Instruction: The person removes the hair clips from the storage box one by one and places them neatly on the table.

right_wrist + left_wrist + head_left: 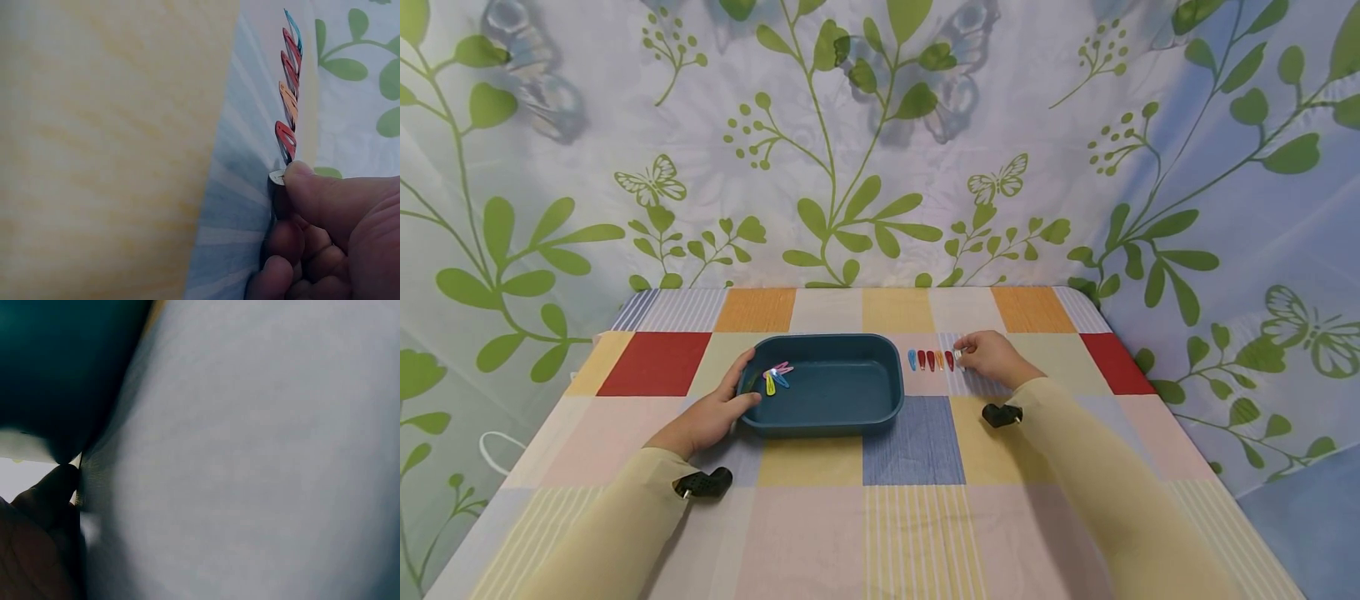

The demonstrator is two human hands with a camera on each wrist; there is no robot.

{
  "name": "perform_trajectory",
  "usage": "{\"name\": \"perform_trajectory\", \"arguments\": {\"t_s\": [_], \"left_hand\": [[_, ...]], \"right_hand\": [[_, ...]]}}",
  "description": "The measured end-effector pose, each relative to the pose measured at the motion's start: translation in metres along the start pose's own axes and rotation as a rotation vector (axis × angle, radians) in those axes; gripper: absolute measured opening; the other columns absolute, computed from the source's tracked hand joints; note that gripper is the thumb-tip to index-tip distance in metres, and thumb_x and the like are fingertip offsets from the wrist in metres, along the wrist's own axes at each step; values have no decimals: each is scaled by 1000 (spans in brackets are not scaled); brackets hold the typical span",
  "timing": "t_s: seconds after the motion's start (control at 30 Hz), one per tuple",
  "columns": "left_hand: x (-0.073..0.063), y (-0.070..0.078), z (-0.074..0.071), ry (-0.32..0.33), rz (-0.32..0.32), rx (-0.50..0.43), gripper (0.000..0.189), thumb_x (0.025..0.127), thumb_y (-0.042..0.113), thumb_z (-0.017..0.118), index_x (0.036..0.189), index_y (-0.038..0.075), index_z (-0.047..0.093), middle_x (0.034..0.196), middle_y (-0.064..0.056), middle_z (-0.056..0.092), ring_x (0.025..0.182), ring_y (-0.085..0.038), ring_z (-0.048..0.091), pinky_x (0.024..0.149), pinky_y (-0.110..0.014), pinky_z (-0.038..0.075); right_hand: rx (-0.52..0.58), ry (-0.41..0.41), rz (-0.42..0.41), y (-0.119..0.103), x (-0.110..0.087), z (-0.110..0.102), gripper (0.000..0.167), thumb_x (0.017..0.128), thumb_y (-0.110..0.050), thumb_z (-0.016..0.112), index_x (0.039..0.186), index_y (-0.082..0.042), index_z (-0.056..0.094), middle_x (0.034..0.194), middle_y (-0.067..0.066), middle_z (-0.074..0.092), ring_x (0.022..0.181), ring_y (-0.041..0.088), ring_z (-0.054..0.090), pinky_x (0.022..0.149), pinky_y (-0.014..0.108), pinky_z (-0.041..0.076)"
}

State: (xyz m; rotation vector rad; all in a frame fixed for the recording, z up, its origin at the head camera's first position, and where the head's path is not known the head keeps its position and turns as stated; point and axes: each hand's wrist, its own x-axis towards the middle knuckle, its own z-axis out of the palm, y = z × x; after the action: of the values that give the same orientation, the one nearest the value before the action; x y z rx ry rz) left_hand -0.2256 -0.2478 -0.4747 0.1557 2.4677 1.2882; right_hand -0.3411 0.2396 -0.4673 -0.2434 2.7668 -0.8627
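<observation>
My right hand [995, 357] pinches a whitish snap hair clip [277, 177] between thumb and fingers, just above or on the cloth; contact with it is unclear. To its left, several hair clips stand in a row: a blue one [912, 359], red ones [930, 360] and an orange one [939, 360]. A dark teal plastic tray [827, 430] sits further left. My left hand [711, 417] holds the tray's left end, the thumb at the rim and the fingers along the side. Inside, at the left, lie loose hair clips [771, 383] in yellow, blue and pink.
A patchwork tablecloth [913, 442] covers the table. Behind it hangs a curtain [850, 125] printed with leaves and butterflies, which also runs down both sides. A white cable loop [493, 454] shows at the left edge.
</observation>
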Motion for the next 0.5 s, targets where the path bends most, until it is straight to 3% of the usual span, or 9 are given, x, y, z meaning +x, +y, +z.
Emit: {"name": "perform_trajectory", "arguments": {"t_s": [0.13,0.5], "left_hand": [[0,0,0,2,-3,7,84,106,40,49,167,44,-9,178,-18,-5,159,-56,7,118,-80,22],[2,-3,0,7,-25,-12,81,107,41,46,166,48,-9,178,-16,-5,160,-53,5,120,-80,19]], "right_hand": [[0,6,6,1,1,2,32,96,-13,70,126,0,73,103,11,73,89,20,63,83,35,51],[-25,14,36,0,-2,3,33,99,-14,71,129,-2,73,114,12,72,100,24,59,94,40,51]]}}
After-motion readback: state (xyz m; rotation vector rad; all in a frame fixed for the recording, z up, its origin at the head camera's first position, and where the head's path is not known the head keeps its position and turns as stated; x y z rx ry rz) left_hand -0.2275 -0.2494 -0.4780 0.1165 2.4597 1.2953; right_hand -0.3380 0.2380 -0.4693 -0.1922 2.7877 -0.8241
